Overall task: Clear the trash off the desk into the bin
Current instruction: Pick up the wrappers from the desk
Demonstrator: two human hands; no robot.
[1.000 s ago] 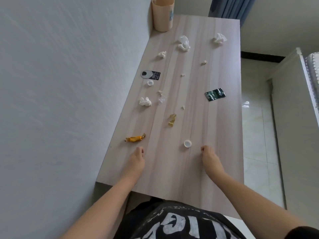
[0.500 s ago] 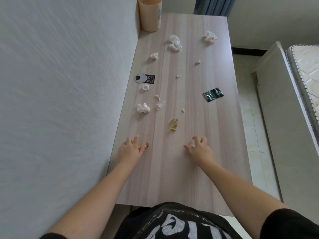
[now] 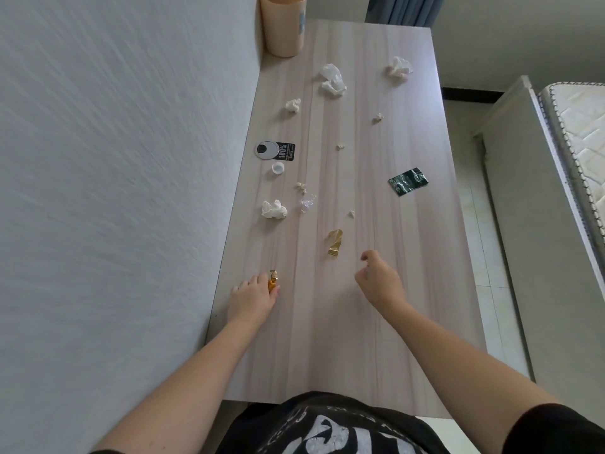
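Two hands were over the desk point(image 3: 343, 339). Left hand point(image 3: 253, 298) pinched the orange candy wrapper point(image 3: 272, 280) between thumb and fingers near the wall edge. Right hand point(image 3: 379, 283) was curled closed; whether it held something, I cannot tell. Bin point(image 3: 283, 26) stood at the far corner.

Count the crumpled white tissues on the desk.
4: far right tissue, far middle tissue, small left tissue, near left tissue. Tiny scraps not counted; none look hidden.

1. A bedroom in a home: a quilted mattress point(image 3: 579, 132) in a pale bed frame point(image 3: 510, 132) lies at 2 o'clock.
2. A wood-grain desk point(image 3: 343, 322) stands against a textured wall point(image 3: 114, 175).
3. Blue curtains point(image 3: 399, 9) hang at 12 o'clock above a tiled floor point(image 3: 471, 204).
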